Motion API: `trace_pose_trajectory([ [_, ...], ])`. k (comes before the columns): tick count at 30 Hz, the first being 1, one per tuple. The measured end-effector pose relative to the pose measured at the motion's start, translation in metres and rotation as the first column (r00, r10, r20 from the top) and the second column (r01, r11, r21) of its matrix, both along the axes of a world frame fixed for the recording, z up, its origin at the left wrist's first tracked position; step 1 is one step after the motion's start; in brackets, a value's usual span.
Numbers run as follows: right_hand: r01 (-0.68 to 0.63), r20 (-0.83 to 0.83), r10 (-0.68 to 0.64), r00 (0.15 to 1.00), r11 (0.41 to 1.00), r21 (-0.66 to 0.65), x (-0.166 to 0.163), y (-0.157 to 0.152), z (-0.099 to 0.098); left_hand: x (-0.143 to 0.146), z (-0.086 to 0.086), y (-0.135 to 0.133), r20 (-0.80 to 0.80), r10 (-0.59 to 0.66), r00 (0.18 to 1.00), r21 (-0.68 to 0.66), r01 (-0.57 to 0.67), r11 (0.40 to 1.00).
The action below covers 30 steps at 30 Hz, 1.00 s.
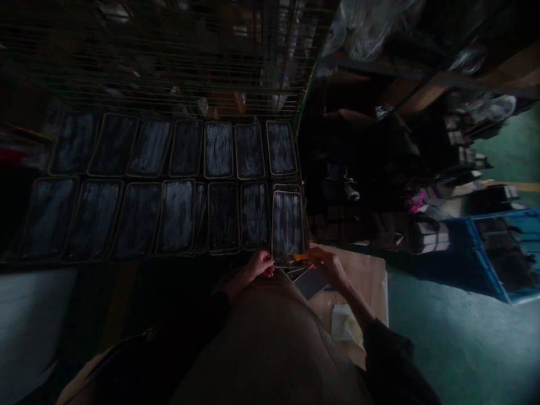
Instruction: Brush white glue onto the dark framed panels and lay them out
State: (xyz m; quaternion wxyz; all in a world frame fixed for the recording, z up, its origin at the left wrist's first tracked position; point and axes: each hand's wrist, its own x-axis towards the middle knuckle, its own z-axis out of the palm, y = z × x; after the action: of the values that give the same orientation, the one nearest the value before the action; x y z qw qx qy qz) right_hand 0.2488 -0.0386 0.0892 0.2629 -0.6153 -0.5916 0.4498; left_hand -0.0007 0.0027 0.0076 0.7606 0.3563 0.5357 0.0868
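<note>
Brown cloth garment [270, 343], cut off below. Left hand [262, 263] pinches near-left corner of dark rectangular pale-rimmed tray [287, 222] at near row's right end; right hand [327, 265] grips slim orange tool [307, 256], tip indistinct over tray.

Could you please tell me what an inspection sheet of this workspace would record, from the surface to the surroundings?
Surface: mostly hidden under two rows of trays; a wooden board shows at the right.
Job's things: front tray, dark with whitish streaks, overlapping another tray; orange tool at its near end.
Clutter: grey sheet and pale item on the board.
Hands: left hand at the front tray's near left corner, grip unclear; right hand holds the orange tool.
Cables: nothing seen for certain in the dim light.
Surroundings: wire mesh beyond the trays; blue crate and green floor at right.
</note>
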Motion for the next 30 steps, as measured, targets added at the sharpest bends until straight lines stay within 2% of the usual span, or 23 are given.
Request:
trace_pose_trajectory([
  [4, 0.032, -0.176, -0.043, 0.983, 0.997, -0.066, -0.005, 0.03, -0.028, 0.003, -0.002, 0.002, -0.032, -0.019, 0.999, 0.008, 0.02, 1.0],
  [7, 0.122, -0.223, -0.126, 0.967, 0.992, -0.035, -0.003, 0.064, -0.042, 0.005, -0.003, 0.003, -0.06, -0.033, 0.998, 0.004, 0.033, 0.999],
  [10, 0.244, -0.263, -0.228, 0.937, 0.969, 0.031, 0.001, 0.099, -0.044, 0.006, -0.002, 0.005, -0.074, -0.042, 0.996, 0.002, 0.042, 0.999],
  [14, 0.35, -0.224, -0.314, 0.923, 0.926, 0.145, 0.001, 0.14, -0.043, 0.006, -0.001, 0.005, -0.086, -0.037, 0.996, 0.001, 0.037, 0.999],
  [18, 0.365, -0.122, -0.345, 0.93, 0.904, 0.224, -0.002, 0.162, -0.045, 0.006, -0.005, 0.004, -0.09, -0.024, 0.996, -0.002, 0.024, 1.0],
  [20, 0.348, -0.09, -0.336, 0.938, 0.91, 0.227, -0.004, 0.158, -0.045, 0.006, -0.009, 0.003, -0.094, -0.014, 0.995, -0.001, 0.014, 1.0],
  [22, 0.33, -0.072, -0.322, 0.944, 0.914, 0.236, -0.006, 0.141, -0.043, 0.007, -0.012, 0.002, -0.099, -0.002, 0.995, -0.001, 0.002, 1.0],
  [25, 0.244, -0.049, -0.239, 0.97, 0.948, 0.207, -0.012, 0.096, -0.038, 0.007, -0.015, 0.001, -0.095, 0.011, 0.995, -0.009, -0.012, 1.0],
  [28, 0.136, -0.101, -0.128, 0.987, 0.987, 0.085, -0.018, 0.044, -0.033, 0.006, -0.015, 0.001, -0.08, 0.007, 0.997, -0.018, -0.008, 1.0],
  [30, 0.114, -0.123, -0.11, 0.986, 0.993, 0.025, -0.023, 0.016, -0.028, 0.005, -0.014, 0.001, -0.07, -0.001, 0.998, -0.02, -0.001, 1.0],
])
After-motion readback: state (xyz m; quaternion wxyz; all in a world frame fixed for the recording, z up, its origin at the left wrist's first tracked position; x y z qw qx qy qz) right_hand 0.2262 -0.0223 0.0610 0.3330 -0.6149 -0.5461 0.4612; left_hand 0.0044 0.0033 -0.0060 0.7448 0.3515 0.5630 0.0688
